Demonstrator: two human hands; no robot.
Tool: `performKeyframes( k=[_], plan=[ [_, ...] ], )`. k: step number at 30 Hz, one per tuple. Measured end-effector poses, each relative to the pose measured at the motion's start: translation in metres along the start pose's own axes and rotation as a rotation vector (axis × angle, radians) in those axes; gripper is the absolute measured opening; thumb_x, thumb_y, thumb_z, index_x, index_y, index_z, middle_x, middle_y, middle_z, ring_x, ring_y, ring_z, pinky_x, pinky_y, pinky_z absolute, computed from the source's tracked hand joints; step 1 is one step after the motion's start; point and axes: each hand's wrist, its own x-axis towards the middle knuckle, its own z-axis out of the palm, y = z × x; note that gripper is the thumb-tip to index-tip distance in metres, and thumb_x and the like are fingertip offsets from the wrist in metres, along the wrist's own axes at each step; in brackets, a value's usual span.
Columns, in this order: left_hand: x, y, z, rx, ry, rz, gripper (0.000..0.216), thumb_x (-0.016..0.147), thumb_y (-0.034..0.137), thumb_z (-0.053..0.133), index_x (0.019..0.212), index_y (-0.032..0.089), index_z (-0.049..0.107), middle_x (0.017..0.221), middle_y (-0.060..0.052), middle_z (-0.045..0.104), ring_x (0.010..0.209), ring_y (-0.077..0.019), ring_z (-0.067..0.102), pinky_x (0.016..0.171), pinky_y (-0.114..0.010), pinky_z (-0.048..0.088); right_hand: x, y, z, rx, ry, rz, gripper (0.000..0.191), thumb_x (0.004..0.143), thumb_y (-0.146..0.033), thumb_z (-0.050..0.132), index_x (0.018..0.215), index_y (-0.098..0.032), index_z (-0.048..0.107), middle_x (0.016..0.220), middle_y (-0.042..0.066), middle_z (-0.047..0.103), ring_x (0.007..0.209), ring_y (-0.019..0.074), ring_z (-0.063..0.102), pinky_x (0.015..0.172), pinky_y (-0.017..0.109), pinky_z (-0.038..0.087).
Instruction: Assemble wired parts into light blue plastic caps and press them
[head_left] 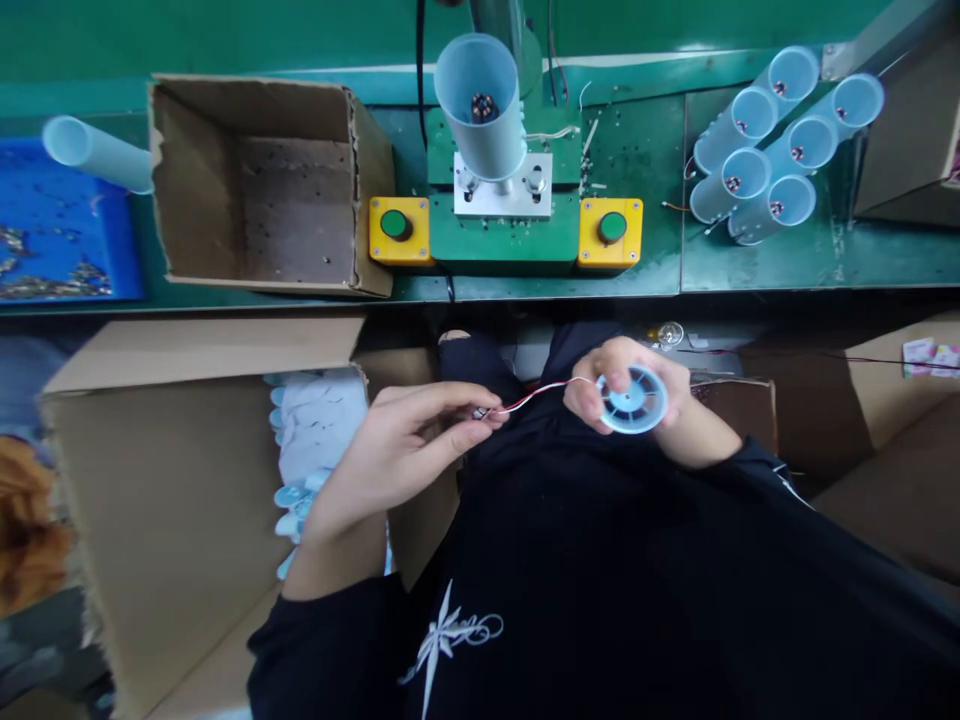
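The blue cup (634,400) is toward three o'clock from the middle of the view, above the dark clothes of the lap. Its round face with spokes is turned up to the camera. The right hand (615,362) is curled around this cup, with fingers lying over the near rim. From there the red and white wires (536,395) go to nine o'clock, across to the left hand (409,440). That hand pinches their end, with a small metal bit (480,412), between thumb and fingers; its exact form is too small to tell. Whether the wires are fixed to the cup, I cannot tell.

For good work, I think, the cup should stay firm but not squeezed, and the wires should keep a little slack, so that no joint carries the pull. The left pinch is better close to the metal bit than on the thin wires, and it is wise to look for a twist.

Farther out, at twelve o'clock, a blue tube (487,150) stands on a metal plate (540,185), between two yellow button boxes (611,233). Six more tubes (746,172) stand together at two o'clock on the green bench (652,270). A cardboard box (371,200) sits at ten o'clock, and a larger carton (165,470) at eight
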Motion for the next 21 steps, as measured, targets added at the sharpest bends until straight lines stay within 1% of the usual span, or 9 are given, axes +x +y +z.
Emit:
performKeyframes(
  k=[1,3,6,8,11,13,15,18,21],
  plan=[
    [0.000,-0.001,-0.001,-0.008,0.018,0.004,0.015,0.103,0.021,0.073,0.117,0.022,0.078,0.097,-0.001,0.084,0.081,-0.0125,0.079,0.076,-0.020,0.064,-0.001,0.000,0.000,-0.002,0.009,-0.037,0.059,0.080,-0.038,0.093,0.133,-0.026,0.072,0.125,0.011,0.077,0.086,0.0173,0.075,0.072,0.024,0.058],
    [0.000,-0.001,-0.002,0.029,0.056,0.056,0.018,0.102,0.022,0.075,0.120,0.022,0.079,0.099,-0.002,0.083,0.082,-0.0126,0.078,0.076,-0.021,0.064,-0.002,-0.002,0.002,-0.130,0.116,-0.052,0.066,0.081,-0.035,0.093,0.141,-0.028,0.066,0.131,0.011,0.075,0.090,0.0168,0.076,0.076,0.024,0.060],
    [-0.002,0.008,0.002,0.146,0.123,0.153,0.016,0.105,0.022,0.071,0.119,0.021,0.078,0.103,-0.004,0.081,0.086,-0.0134,0.077,0.077,-0.023,0.064,-0.002,-0.006,0.010,-0.586,0.340,-0.008,0.086,0.078,-0.024,0.096,0.153,-0.025,0.055,0.138,0.014,0.072,0.110,0.0194,0.076,0.096,0.031,0.062],
    [-0.003,0.018,0.009,0.224,0.168,0.234,0.013,0.106,0.022,0.070,0.117,0.019,0.077,0.103,-0.005,0.080,0.086,-0.0143,0.076,0.077,-0.026,0.065,0.000,-0.007,0.015,-0.919,0.391,-0.032,0.083,0.079,-0.023,0.097,0.151,-0.024,0.056,0.138,0.013,0.072,0.120,0.0216,0.074,0.105,0.035,0.061],
    [-0.004,0.028,0.025,0.364,0.231,0.345,0.018,0.100,0.017,0.077,0.118,0.016,0.074,0.101,-0.005,0.079,0.090,-0.0169,0.076,0.081,-0.030,0.066,0.006,-0.003,0.022,-1.295,0.387,-0.098,0.067,0.084,-0.027,0.093,0.144,-0.023,0.062,0.131,0.011,0.075,0.123,0.0225,0.074,0.107,0.036,0.061],
    [-0.003,0.029,0.035,0.468,0.261,0.381,0.028,0.095,0.012,0.081,0.122,0.014,0.072,0.102,-0.005,0.079,0.095,-0.0184,0.077,0.084,-0.031,0.067,0.009,0.000,0.025,-1.432,0.398,-0.139,0.066,0.088,-0.031,0.091,0.145,-0.023,0.060,0.127,0.010,0.076,0.118,0.0223,0.075,0.104,0.036,0.062],
    [-0.001,0.025,0.040,0.562,0.264,0.427,0.035,0.093,0.007,0.082,0.126,0.011,0.071,0.102,-0.007,0.080,0.095,-0.0194,0.078,0.084,-0.033,0.067,0.010,0.003,0.027,-1.524,0.419,-0.174,0.068,0.090,-0.034,0.089,0.148,-0.022,0.056,0.125,0.010,0.077,0.116,0.0229,0.076,0.102,0.037,0.064],
    [0.002,0.016,0.044,0.664,0.268,0.490,0.038,0.090,0.003,0.082,0.127,0.008,0.072,0.100,-0.010,0.081,0.091,-0.0209,0.078,0.081,-0.034,0.067,0.010,0.007,0.030,-1.616,0.434,-0.216,0.072,0.090,-0.037,0.088,0.151,-0.021,0.053,0.125,0.011,0.077,0.115,0.0249,0.077,0.101,0.038,0.065],
    [0.003,0.012,0.044,0.697,0.292,0.513,0.037,0.089,0.002,0.083,0.124,0.006,0.074,0.097,-0.010,0.081,0.089,-0.0214,0.078,0.079,-0.033,0.066,0.011,0.007,0.032,-1.654,0.418,-0.240,0.070,0.092,-0.038,0.086,0.151,-0.019,0.054,0.123,0.013,0.077,0.114,0.0253,0.077,0.099,0.038,0.066]
  ],
)
